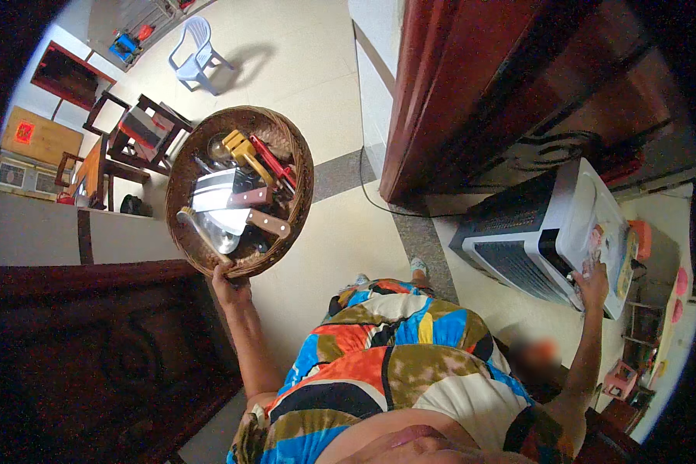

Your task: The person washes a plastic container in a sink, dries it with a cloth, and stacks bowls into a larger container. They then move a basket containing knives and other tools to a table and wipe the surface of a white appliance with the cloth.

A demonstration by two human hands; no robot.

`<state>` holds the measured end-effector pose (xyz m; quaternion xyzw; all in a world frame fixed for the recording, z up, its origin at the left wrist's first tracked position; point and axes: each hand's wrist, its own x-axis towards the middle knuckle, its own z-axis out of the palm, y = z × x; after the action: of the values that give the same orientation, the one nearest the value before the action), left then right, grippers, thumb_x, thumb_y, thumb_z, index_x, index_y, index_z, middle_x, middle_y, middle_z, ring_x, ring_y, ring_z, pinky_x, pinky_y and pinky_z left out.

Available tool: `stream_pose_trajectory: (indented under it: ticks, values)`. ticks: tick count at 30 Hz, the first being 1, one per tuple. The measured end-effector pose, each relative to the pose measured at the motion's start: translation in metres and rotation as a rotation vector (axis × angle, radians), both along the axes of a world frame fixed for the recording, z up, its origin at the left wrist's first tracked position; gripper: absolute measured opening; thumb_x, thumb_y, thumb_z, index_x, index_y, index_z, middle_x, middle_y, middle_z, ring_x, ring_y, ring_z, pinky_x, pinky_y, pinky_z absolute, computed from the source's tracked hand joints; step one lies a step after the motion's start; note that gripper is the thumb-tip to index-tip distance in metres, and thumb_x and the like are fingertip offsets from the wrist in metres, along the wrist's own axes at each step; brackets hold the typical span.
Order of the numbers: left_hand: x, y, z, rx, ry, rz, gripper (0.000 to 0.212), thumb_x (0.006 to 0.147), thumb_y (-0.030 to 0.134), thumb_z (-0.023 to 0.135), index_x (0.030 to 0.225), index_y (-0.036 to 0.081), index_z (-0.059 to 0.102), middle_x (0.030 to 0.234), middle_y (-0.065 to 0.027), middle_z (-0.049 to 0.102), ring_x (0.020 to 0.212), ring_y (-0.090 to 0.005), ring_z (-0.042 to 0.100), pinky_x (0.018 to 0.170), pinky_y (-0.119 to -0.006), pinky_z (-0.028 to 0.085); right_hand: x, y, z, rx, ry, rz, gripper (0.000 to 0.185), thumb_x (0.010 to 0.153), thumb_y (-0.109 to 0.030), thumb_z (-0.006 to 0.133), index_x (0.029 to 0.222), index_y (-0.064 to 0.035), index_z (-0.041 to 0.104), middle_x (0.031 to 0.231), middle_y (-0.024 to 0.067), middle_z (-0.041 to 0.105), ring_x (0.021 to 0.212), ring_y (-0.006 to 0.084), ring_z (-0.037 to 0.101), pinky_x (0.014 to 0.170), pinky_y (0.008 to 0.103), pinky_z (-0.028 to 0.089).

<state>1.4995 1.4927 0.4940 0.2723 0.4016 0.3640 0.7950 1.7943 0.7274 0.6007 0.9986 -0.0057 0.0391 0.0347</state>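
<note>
My left hand (232,284) grips the near rim of a round wicker basket (308,191), which hangs out in front of me to the left. Inside lie two broad-bladed knives, one with a reddish-brown handle (254,198) and one with a brown handle (268,224). Around them are a yellow-handled tool (240,149), a red-handled tool (271,158), a shiny metal ladle or spoon (226,240) and a pale-handled brush (191,221). My right hand (591,287) is over the top of a white-and-black air cooler (557,243), its fingers closed on a crumpled clear plastic packet (595,243).
Dark carved wooden door panels stand at left (110,348) and right (458,87). A black cable (377,204) crosses the tiled floor. Farther off are a light-blue plastic chair (196,61), wooden chairs (145,127) and a pink stool (619,380).
</note>
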Motion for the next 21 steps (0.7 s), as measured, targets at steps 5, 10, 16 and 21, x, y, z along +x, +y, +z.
stream_pose_trajectory:
  ticks: [5, 10, 16, 21]
  values:
    - [-0.02, 0.01, -0.011, -0.007, 0.074, -0.03, 0.025, 0.078, 0.008, 0.053, 0.101, -0.003, 0.054, 0.091, -0.0116, 0.061, 0.084, -0.0261, 0.063, 0.079, -0.041, 0.055, 0.02, 0.021, 0.006, -0.097, 0.017, 0.054, 0.068, 0.066, -0.043, 0.078, 0.116, -0.003, 0.056, 0.099, 0.0181, 0.059, 0.09, 0.0368, 0.06, 0.076, 0.044, 0.049]
    - [-0.013, -0.005, 0.02, 0.023, 0.199, 0.017, 0.015, 0.079, 0.011, 0.056, 0.09, 0.0, 0.054, 0.086, -0.0093, 0.059, 0.083, -0.0244, 0.063, 0.077, -0.04, 0.054, 0.039, 0.065, 0.018, -0.063, 0.007, 0.071, 0.07, 0.068, -0.048, 0.076, 0.119, -0.0038, 0.056, 0.104, 0.02, 0.061, 0.095, 0.0359, 0.061, 0.078, 0.0429, 0.05]
    - [-0.029, 0.009, 0.001, -0.04, 0.066, -0.088, 0.045, 0.077, 0.01, 0.056, 0.119, -0.002, 0.05, 0.109, -0.0155, 0.06, 0.094, -0.0299, 0.062, 0.084, -0.044, 0.053, 0.07, 0.119, 0.032, -0.074, 0.049, 0.034, 0.073, 0.07, -0.053, 0.073, 0.117, -0.0003, 0.055, 0.106, 0.0224, 0.063, 0.098, 0.0373, 0.062, 0.084, 0.0441, 0.049]
    - [-0.041, 0.02, -0.017, 0.001, 0.066, -0.066, 0.052, 0.076, 0.009, 0.055, 0.125, -0.003, 0.046, 0.117, -0.0172, 0.056, 0.104, -0.0329, 0.058, 0.09, -0.047, 0.05, 0.087, 0.15, 0.04, -0.05, 0.062, 0.067, 0.07, 0.072, -0.056, 0.07, 0.109, 0.0023, 0.056, 0.105, 0.0253, 0.063, 0.093, 0.0398, 0.063, 0.08, 0.0464, 0.049]
